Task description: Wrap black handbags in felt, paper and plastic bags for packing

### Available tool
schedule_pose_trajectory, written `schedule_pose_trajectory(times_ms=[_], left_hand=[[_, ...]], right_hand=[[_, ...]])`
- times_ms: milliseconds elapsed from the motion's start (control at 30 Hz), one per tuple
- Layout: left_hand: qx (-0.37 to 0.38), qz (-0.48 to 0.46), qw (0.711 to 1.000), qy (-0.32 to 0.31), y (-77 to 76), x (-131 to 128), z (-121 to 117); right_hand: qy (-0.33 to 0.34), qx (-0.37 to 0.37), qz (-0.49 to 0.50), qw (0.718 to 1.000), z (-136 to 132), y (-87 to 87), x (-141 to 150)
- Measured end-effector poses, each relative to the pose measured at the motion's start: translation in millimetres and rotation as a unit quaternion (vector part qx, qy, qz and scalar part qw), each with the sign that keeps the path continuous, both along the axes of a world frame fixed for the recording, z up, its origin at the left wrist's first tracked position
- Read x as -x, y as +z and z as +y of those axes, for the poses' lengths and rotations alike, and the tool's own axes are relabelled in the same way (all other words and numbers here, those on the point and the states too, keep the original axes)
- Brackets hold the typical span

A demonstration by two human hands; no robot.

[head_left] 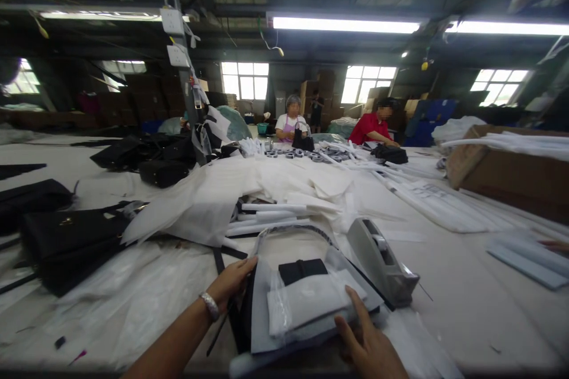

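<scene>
A black handbag (246,314) lies in front of me, largely covered by a grey-white foam sheet (262,340). Clear wrap covers its raised handle (297,228). On the sheet rest a white foam packet (306,302) and a folded black piece (302,271). My left hand (233,281) is closed on the bag's left edge, its fingertips partly hidden. Stretched and apart, the thumb and forefinger of my right hand (367,334) touch the packet and the sheet's right side; its other fingers are hard to see. A grey tape dispenser (382,263) stands just right of the bag.
Black handbags (73,237) and clear plastic bags (133,302) lie on the left. White foam sheets (200,201) and white tubes (275,213) spread beyond my bag. A cardboard box (511,172) stands right. Two people work across the table; another person's hand (555,246) shows at right.
</scene>
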State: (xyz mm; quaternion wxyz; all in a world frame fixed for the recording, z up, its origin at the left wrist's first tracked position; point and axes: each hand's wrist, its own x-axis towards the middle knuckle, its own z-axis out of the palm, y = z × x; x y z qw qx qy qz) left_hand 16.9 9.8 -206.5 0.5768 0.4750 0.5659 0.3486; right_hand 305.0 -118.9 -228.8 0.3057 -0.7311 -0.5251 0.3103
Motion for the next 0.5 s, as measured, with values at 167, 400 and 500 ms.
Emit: schedule_pose_trajectory(times_ms=[167,400,500], left_hand=[[0.021,-0.078,0.997,0.01,23.4,-5.8,-7.8],[-0.138,-0.07,0.984,0.084,67.7,-15.9,-43.5],[-0.245,0.017,0.967,0.062,60.1,-32.5,-56.0]], right_hand=[[-0.02,-0.011,0.041,0.999,1.0,-14.5,0.6],[0.001,-0.103,0.268,0.958,60.3,-14.1,33.1],[0.02,-0.123,0.18,0.976,89.5,-9.6,31.5]])
